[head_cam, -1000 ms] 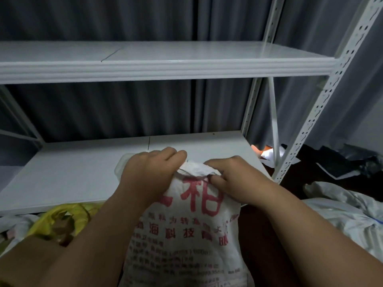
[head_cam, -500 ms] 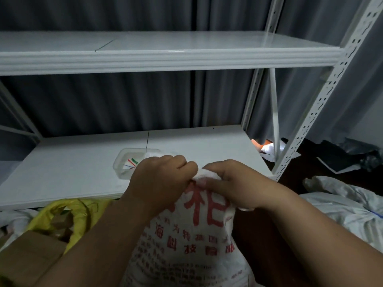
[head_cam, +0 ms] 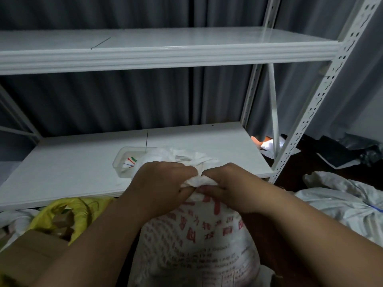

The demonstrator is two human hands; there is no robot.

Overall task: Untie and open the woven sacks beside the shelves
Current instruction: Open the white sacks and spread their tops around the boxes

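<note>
A white woven sack (head_cam: 196,241) with red printed characters stands upright in front of me, below the lower shelf (head_cam: 68,162). Its gathered neck bunches up between my hands, and crumpled white material (head_cam: 186,157) sticks out above them. My left hand (head_cam: 159,185) grips the bunched neck from the left. From the right, my right hand (head_cam: 230,187) pinches the same knot of fabric. The knuckles of both hands nearly touch. The tie itself is hidden under my fingers.
A clear plastic tray (head_cam: 124,162) with coloured strips sits on the lower shelf just behind my hands. A yellow bag (head_cam: 78,212) and a cardboard box (head_cam: 27,253) lie at the left. Another white sack (head_cam: 344,204) lies at the right beyond the shelf upright (head_cam: 306,112).
My hands have moved closer together on the sack's neck and sunk lower in view. More crumpled material now shows above them, and the tray behind has come into sight.
</note>
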